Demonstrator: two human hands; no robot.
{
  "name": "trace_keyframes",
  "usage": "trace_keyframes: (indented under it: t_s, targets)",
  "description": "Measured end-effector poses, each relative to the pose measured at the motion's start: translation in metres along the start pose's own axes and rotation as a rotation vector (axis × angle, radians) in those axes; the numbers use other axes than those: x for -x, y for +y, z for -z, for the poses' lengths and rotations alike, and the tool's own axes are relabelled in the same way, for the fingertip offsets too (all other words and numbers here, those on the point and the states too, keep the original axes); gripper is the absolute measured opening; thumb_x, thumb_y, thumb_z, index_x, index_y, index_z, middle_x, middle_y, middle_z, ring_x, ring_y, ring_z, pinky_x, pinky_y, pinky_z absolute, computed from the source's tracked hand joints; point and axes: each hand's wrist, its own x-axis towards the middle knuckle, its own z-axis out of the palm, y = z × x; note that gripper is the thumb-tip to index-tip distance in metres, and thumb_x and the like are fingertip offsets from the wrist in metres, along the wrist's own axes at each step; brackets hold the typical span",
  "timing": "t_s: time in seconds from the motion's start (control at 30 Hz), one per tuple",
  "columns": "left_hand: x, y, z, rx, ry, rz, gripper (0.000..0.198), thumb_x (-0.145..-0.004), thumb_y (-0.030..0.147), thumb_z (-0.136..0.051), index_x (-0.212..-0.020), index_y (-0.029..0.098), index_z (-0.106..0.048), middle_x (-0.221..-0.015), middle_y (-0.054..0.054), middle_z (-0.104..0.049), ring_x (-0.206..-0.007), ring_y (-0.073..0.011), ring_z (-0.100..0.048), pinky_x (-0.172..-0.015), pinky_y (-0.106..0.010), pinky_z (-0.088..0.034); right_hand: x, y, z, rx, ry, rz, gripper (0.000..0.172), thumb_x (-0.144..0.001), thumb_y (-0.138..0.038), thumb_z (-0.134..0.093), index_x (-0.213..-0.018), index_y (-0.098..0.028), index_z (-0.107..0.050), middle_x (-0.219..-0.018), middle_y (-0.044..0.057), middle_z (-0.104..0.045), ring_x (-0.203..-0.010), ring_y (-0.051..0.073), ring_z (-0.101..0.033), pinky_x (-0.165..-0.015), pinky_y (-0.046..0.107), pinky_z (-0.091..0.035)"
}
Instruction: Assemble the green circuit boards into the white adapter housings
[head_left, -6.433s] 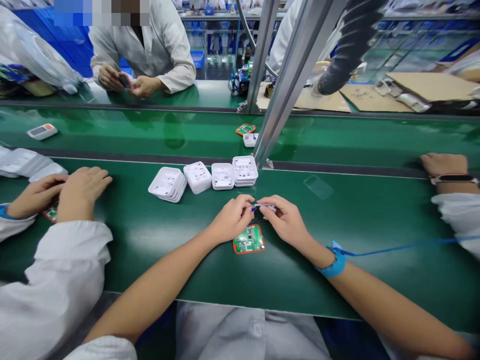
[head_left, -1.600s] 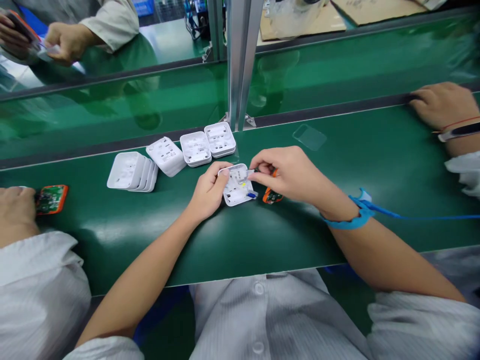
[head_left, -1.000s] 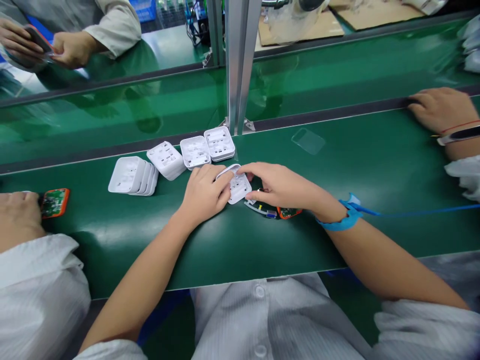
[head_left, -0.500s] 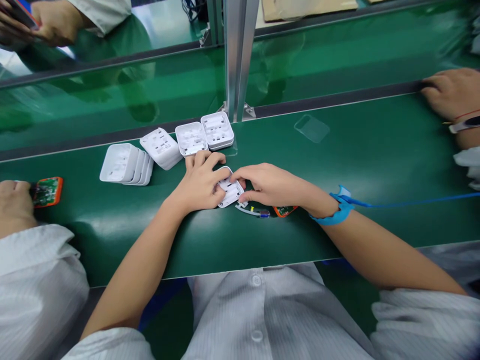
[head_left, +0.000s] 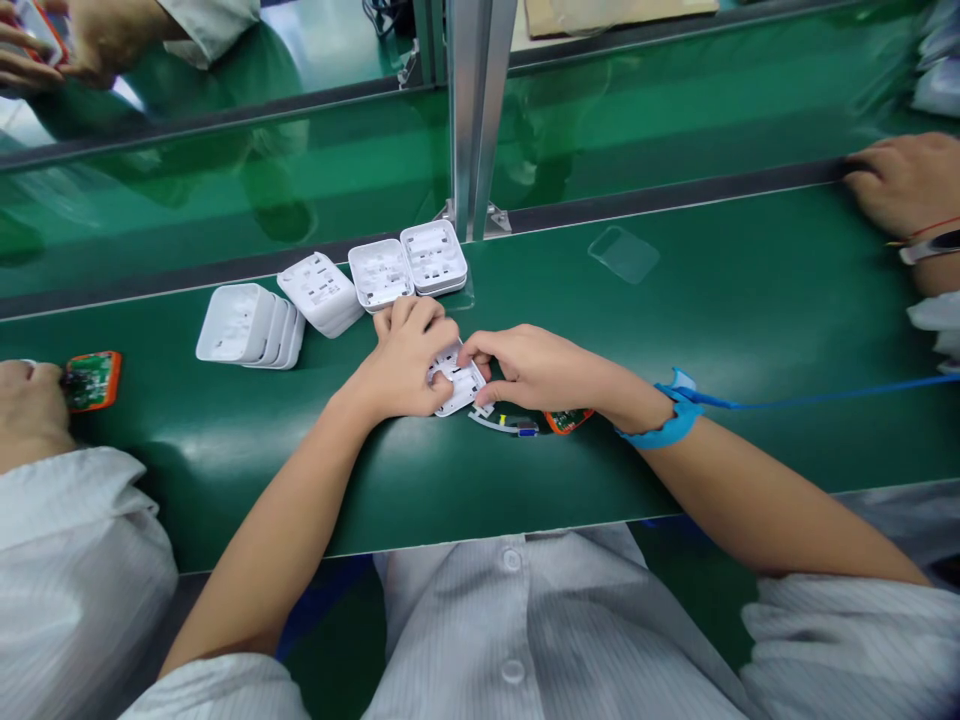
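A small white plastic housing (head_left: pixel 461 390) lies on the green bench, its inner side facing up. My left hand (head_left: pixel 401 365) is closed on its left side, thumb bent over the inner face and fingers past the far edge. On the right rim, my right hand (head_left: pixel 536 368) pinches the housing between thumb and fingers, which hide that edge. Just below them rests a short light-coloured cable (head_left: pixel 491 423) with a blue end. An orange-edged circuit board (head_left: pixel 568 420) is partly covered by my right wrist, which wears a blue strap (head_left: pixel 664 425).
Stacked white housings (head_left: pixel 236 325) stand beyond my left hand, with more housings (head_left: pixel 435 258) near the metal post (head_left: pixel 476 120). A clear plastic sheet (head_left: pixel 624 254) lies at the back. Co-workers' hands rest left (head_left: pixel 34 405) and right (head_left: pixel 911 190); a blue cord (head_left: pixel 825 397) runs rightward.
My hands keep almost the same hold on the housing, with slight finger movement. At the top left, a co-worker's hands have tilted an orange-edged object.
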Motion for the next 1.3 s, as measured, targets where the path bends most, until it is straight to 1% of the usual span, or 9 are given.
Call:
trace_keyframes:
  t_s: [0.1, 0.27, 0.43, 0.67, 0.83, 0.97, 1.17, 1.23, 1.3]
  targets:
    - [0.000, 0.001, 0.003, 0.000, 0.035, 0.021, 0.025, -0.067, 0.020, -0.057, -0.091, 0.019, -0.056, -0.112, -0.013, -0.054, -0.108, -0.0324, -0.042, -0.081, -0.046, -0.031, -0.001, -0.001, 0.001, -0.008, -0.011, -0.016, 0.033, -0.085, -0.030, -0.077, -0.113, -0.020, -0.062, -0.082, -0.001, -0.066, -0.072, 0.016, -0.056, -0.063, 0.027, -0.030]
    - [0.004, 0.003, 0.007, -0.115, 0.147, -0.072, 0.014, -0.074, 0.021, -0.059, -0.087, 0.021, -0.065, -0.120, -0.011, -0.058, -0.116, -0.0352, -0.043, -0.086, -0.050, -0.027, 0.000, 0.000, 0.000, -0.017, -0.003, 0.002, 0.033, -0.086, -0.031, -0.076, -0.114, -0.020, -0.062, -0.081, -0.001, -0.066, -0.072, 0.016, -0.056, -0.063, 0.026, -0.030]
    - [0.005, 0.002, 0.008, -0.142, 0.129, -0.101, 0.009, -0.077, 0.021, -0.058, -0.081, 0.020, -0.066, -0.122, -0.010, -0.061, -0.117, -0.0363, -0.044, -0.088, -0.052, -0.025, 0.000, -0.001, 0.002, -0.010, -0.028, -0.008, 0.033, -0.087, -0.032, -0.074, -0.115, -0.019, -0.061, -0.084, 0.000, -0.066, -0.072, 0.016, -0.055, -0.063, 0.026, -0.029]
    - [0.000, 0.005, 0.010, -0.148, 0.047, -0.080, 0.016, -0.073, 0.016, -0.054, -0.087, 0.017, -0.062, -0.116, -0.015, -0.059, -0.117, -0.0380, -0.043, -0.087, -0.053, -0.028, 0.001, -0.006, 0.000, -0.020, -0.026, -0.053, 0.028, -0.088, -0.027, -0.073, -0.112, -0.019, -0.060, -0.085, 0.000, -0.066, -0.076, 0.016, -0.055, -0.064, 0.027, -0.029]
    - [-0.002, 0.009, 0.013, -0.160, 0.046, -0.045, 0.008, -0.075, 0.014, -0.054, -0.081, 0.017, -0.059, -0.115, -0.015, -0.058, -0.118, -0.0375, -0.043, -0.086, -0.051, -0.028, -0.001, -0.005, -0.003, -0.034, -0.023, -0.072, 0.026, -0.089, -0.027, -0.072, -0.111, -0.020, -0.060, -0.085, -0.001, -0.067, -0.077, 0.016, -0.057, -0.064, 0.026, -0.030]
    - [0.000, 0.012, 0.012, -0.151, 0.058, 0.005, 0.005, -0.076, 0.013, -0.057, -0.079, 0.017, -0.058, -0.111, -0.014, -0.058, -0.116, -0.0356, -0.044, -0.084, -0.050, -0.028, 0.001, -0.006, 0.001, -0.025, -0.048, -0.031, 0.034, -0.085, -0.027, -0.076, -0.113, -0.020, -0.059, -0.084, -0.001, -0.067, -0.076, 0.016, -0.058, -0.065, 0.027, -0.034]
    - [0.005, 0.013, 0.011, -0.040, 0.047, 0.073, 0.002, -0.083, 0.017, -0.061, -0.083, 0.018, -0.062, -0.107, -0.010, -0.058, -0.114, -0.0316, -0.045, -0.084, -0.048, -0.028, 0.016, -0.002, 0.018, -0.065, -0.182, 0.085, 0.054, -0.080, -0.011, -0.071, -0.128, -0.022, -0.050, -0.095, 0.000, -0.067, -0.069, 0.012, -0.057, -0.061, 0.024, -0.037]
    - [0.007, 0.012, 0.011, -0.020, 0.047, 0.064, 0.002, -0.085, 0.016, -0.060, -0.084, 0.018, -0.061, -0.108, -0.009, -0.058, -0.114, -0.0304, -0.046, -0.084, -0.047, -0.028, 0.020, 0.002, 0.025, -0.061, -0.192, 0.070, 0.048, -0.083, -0.012, -0.067, -0.128, -0.021, -0.052, -0.092, 0.000, -0.068, -0.066, 0.011, -0.056, -0.058, 0.024, -0.037]
    - [0.008, 0.012, 0.009, -0.022, 0.053, 0.049, 0.006, -0.086, 0.013, -0.058, -0.082, 0.017, -0.058, -0.109, -0.009, -0.059, -0.114, -0.0298, -0.046, -0.084, -0.047, -0.028, 0.024, 0.006, 0.033, -0.049, -0.203, 0.062, 0.029, -0.087, -0.017, -0.065, -0.116, -0.019, -0.059, -0.084, 0.000, -0.067, -0.064, 0.011, -0.055, -0.057, 0.024, -0.037]
